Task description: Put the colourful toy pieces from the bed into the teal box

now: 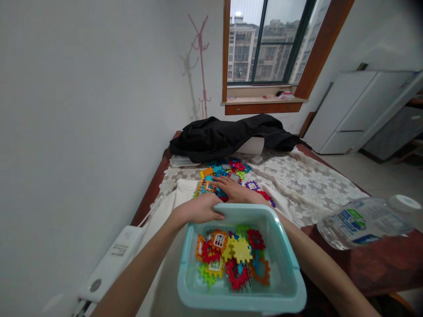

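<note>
A pile of toothed plastic pieces lies on the patterned cloth over the tabletop, just beyond the basin. From left to right it runs through orange, blue and red, with a purple window-shaped piece near its right side.

Of the 2 hands, the left hand is closed over the far-left corner of the basin's rim. The right hand is spread, palm down, with its fingers over the pile; whether it pinches a piece I cannot tell.

The pale blue-green basin holds more pieces in a loose heap: at left an orange window frame, mid-heap a bright yellow toothed square, at right a brownish-orange ring. To the right is 1 clear bottle with a white cap.
</note>
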Demonstrator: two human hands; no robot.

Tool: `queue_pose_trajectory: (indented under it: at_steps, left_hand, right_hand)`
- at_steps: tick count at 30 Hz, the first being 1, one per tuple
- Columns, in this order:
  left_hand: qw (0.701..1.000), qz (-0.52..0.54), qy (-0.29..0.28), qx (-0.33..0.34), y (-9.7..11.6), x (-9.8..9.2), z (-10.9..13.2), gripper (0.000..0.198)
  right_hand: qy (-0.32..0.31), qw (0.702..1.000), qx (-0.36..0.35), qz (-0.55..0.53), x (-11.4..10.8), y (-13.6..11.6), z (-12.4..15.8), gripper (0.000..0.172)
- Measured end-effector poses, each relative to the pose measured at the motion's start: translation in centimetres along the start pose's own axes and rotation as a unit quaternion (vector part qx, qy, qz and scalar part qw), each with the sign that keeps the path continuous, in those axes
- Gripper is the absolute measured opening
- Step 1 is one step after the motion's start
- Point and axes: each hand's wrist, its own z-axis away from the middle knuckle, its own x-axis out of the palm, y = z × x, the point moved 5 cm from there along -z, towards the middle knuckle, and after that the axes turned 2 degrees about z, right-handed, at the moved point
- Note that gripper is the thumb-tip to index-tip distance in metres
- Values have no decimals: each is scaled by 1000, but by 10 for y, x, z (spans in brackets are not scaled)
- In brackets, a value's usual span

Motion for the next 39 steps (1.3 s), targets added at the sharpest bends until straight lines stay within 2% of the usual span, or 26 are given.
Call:
queue_pose_trajectory:
  at_steps: [4,7,9,12,20,24,30,39]
  left_hand:
    - [1000,-5,-2,15,0,1,0,15]
    - [1000,-9,1,16,1,0,1,14]
    - [1000,-13,1,8,2,0,1,14]
    - [1000,-20,5,0,3,-1,1,14]
    - [1000,-12,5,4,5,-1,2,14]
    - [1000,-5,-1,6,6,-2,3,18]
    - [1000,-3,1,2,5,-1,2,20]
    - [1000,3,-2,3,2,0,2,17]
  right_hand:
    - [32,999,12,5,-14,2,8,81]
    - [25,999,27,24,-11,2,9,97]
    - [8,999,33,42,-3,2,6,101]
    - [-1,998,20,58,3,-1,1,86]
    - [59,991,-4,121,-15,-13,0,51]
    - [84,986,14,146,-17,-13,0,35]
    - [67,984,53,155,-12,-4,0,61]
    - [61,982,112,142,-24,-2,2,49]
